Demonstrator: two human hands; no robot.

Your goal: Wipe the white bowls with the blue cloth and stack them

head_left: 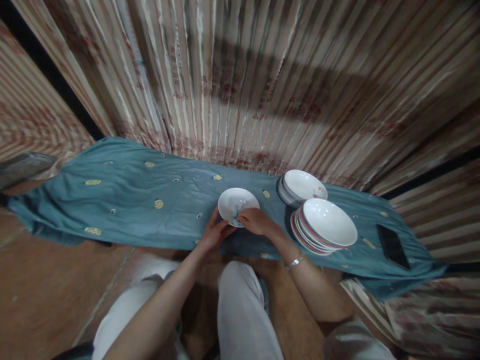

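Observation:
A white bowl (233, 199) is tilted toward me near the front edge of the cloth-covered table. My left hand (214, 234) grips it from the lower left, with the thumb along the near side. My right hand (253, 220) reaches over the right rim, its fingers closed against the inside of the bowl. A small bluish patch (236, 214) shows beside those fingertips; I cannot tell whether it is a printed pattern or a cloth. Whatever the right fingers hold is hidden.
To the right stand a stack of white bowls (329, 222) with red rims and, behind it, a stack of white plates (303, 184). A dark phone (392, 246) lies at the right end of the teal tablecloth (131, 200). Striped curtains (240, 90) hang behind.

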